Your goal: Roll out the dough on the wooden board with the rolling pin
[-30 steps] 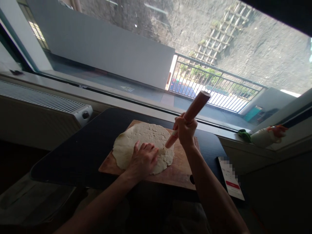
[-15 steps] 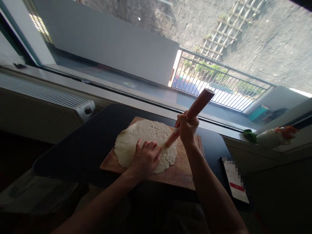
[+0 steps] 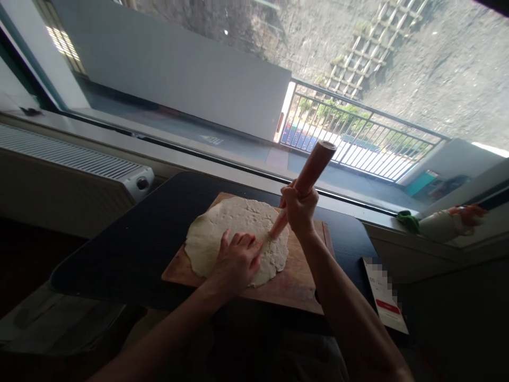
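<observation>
A flat, roughly round sheet of dough (image 3: 214, 233) lies on a wooden cutting board (image 3: 298, 281). On the dough rests my left hand (image 3: 237, 260), palm down with its fingers spread. My right hand (image 3: 300, 209) is wrapped round a wooden rolling pin (image 3: 316, 165), held steeply tilted. Its lower end meets the right part of the dough, just right of my left fingertips, where the surface looks dented and rough. The upper end leans away to the right.
The board sits on a dark table (image 3: 131, 239) by a window. A phone (image 3: 384, 297) lies at the table's right edge. On the sill stand a white pot (image 3: 441, 225) and a green item (image 3: 408, 222). A radiator (image 3: 79, 159) is at the left.
The rolling pin's upper end has swung a little to the left and is more upright, my right hand moving with it. My left hand has stayed on the dough.
</observation>
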### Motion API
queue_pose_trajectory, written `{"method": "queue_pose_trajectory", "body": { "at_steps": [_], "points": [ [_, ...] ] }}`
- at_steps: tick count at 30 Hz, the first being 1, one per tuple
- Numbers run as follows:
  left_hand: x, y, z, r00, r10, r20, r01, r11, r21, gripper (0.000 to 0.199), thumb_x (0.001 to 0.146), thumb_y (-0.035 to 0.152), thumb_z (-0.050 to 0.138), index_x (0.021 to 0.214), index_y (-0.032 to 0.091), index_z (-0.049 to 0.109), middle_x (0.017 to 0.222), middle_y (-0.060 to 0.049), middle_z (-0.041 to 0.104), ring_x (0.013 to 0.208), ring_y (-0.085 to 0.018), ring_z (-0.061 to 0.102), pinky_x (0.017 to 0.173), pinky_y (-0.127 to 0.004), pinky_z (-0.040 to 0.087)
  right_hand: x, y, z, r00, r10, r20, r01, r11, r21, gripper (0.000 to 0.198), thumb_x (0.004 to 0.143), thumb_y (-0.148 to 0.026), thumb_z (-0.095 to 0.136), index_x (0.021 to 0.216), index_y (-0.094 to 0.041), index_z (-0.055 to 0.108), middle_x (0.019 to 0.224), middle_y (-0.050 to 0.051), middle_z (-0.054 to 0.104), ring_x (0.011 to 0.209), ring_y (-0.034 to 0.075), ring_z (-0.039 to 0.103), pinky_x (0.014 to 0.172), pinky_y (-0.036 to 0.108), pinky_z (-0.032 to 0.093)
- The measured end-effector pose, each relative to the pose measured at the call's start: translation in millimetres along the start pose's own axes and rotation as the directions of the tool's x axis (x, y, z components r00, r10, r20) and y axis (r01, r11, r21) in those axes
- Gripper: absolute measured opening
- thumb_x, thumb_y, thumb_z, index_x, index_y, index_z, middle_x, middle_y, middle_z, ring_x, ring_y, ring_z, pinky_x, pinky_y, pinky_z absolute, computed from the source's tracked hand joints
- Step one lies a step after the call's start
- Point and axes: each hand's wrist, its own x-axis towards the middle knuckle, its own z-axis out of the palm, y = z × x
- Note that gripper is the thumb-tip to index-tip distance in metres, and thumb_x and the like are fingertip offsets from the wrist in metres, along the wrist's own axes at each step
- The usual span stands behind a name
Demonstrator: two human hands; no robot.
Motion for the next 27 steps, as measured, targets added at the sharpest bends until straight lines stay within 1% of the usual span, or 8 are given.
{"method": "queue_pose_trajectory", "body": {
  "at_steps": [5,8,11,15,19,22,25,27],
  "points": [
    [0.7,0.4,0.4,1.000,-0.001,-0.002,0.001,1.000,0.003,0.029,0.087,0.026,0.049,0.114,0.026,0.060,0.110,-0.005,0.059,0.108,-0.024,0.049,0.110,-0.055,0.016,6.6,6.4,0.3,0.998,0.020,-0.066,-0.016,0.999,0.050,0.016,0.064,-0.015,0.056,0.062,-0.022,0.042,0.041,-0.012,0.043,0.033,0.007,0.040,0.035,0.020,0.034],
    [1.0,0.4,0.2,1.000,0.002,0.003,-0.002,1.000,0.009,0.029,0.087,0.026,0.048,0.114,0.026,0.060,0.110,-0.005,0.060,0.108,-0.024,0.049,0.110,-0.055,0.014,5.3,7.2,3.4,0.999,0.014,-0.049,-0.012,0.999,0.046,0.015,0.064,-0.015,0.058,0.064,-0.022,0.044,0.042,-0.011,0.044,0.034,0.007,0.041,0.035,0.020,0.034],
    [0.8,-0.4,0.6,1.000,-0.002,-0.005,0.003,1.000,0.010,0.029,0.087,0.026,0.049,0.114,0.026,0.060,0.110,-0.005,0.060,0.108,-0.024,0.049,0.110,-0.055,0.016,8.6,4.4,1.5,1.000,0.003,-0.021,-0.002,0.999,0.050,0.015,0.063,-0.014,0.058,0.063,-0.021,0.044,0.042,-0.011,0.044,0.034,0.007,0.042,0.035,0.020,0.035],
    [-0.5,-0.8,2.3,1.000,0.002,0.002,-0.002,1.000,0.009,0.030,0.087,0.026,0.049,0.115,0.025,0.060,0.110,-0.005,0.059,0.108,-0.024,0.048,0.110,-0.055,0.016,15.1,6.4,-2.1,0.996,0.005,-0.095,0.002,0.997,0.077,0.016,0.063,-0.014,0.055,0.063,-0.022,0.042,0.041,-0.012,0.042,0.032,0.007,0.041,0.034,0.020,0.034],
    [-1.2,0.1,1.1,1.000,-0.001,0.003,0.001,1.000,0.010,0.030,0.087,0.026,0.049,0.115,0.025,0.060,0.110,-0.006,0.059,0.108,-0.024,0.048,0.110,-0.055,0.015,11.2,11.8,6.0,0.997,0.010,-0.080,-0.005,0.998,0.059,0.015,0.063,-0.015,0.055,0.063,-0.022,0.041,0.041,-0.012,0.041,0.033,0.006,0.040,0.034,0.020,0.034],
    [4.4,-1.6,-3.2,1.000,0.005,0.014,-0.005,1.000,0.004,0.029,0.087,0.025,0.049,0.113,0.026,0.061,0.104,-0.005,0.060,0.104,-0.024,0.049,0.109,-0.056,0.015,12.8,10.1,7.4,1.000,0.006,-0.029,-0.005,0.999,0.040,0.015,0.063,-0.016,0.056,0.063,-0.022,0.042,0.041,-0.012,0.042,0.033,0.007,0.041,0.035,0.021,0.035],
    [16.1,-6.2,-6.6,1.000,0.014,0.027,-0.015,1.000,0.007,0.024,0.087,0.027,0.049,0.106,0.026,0.063,0.096,-0.003,0.060,0.099,-0.022,0.051,0.108,-0.057,0.015,20.3,8.0,1.5,0.998,-0.010,-0.055,0.013,0.999,0.053,0.015,0.063,-0.015,0.054,0.063,-0.022,0.041,0.041,-0.012,0.041,0.033,0.007,0.041,0.034,0.020,0.034],
    [23.2,-9.5,-6.0,1.000,0.009,0.024,-0.010,1.000,0.021,0.020,0.087,0.027,0.049,0.100,0.025,0.064,0.096,-0.004,0.059,0.099,-0.023,0.050,0.107,-0.057,0.016,22.4,9.5,-0.3,0.997,-0.012,-0.071,0.017,0.998,0.059,0.015,0.063,-0.015,0.054,0.064,-0.023,0.041,0.042,-0.012,0.041,0.033,0.007,0.041,0.034,0.020,0.034]
  ]
}}
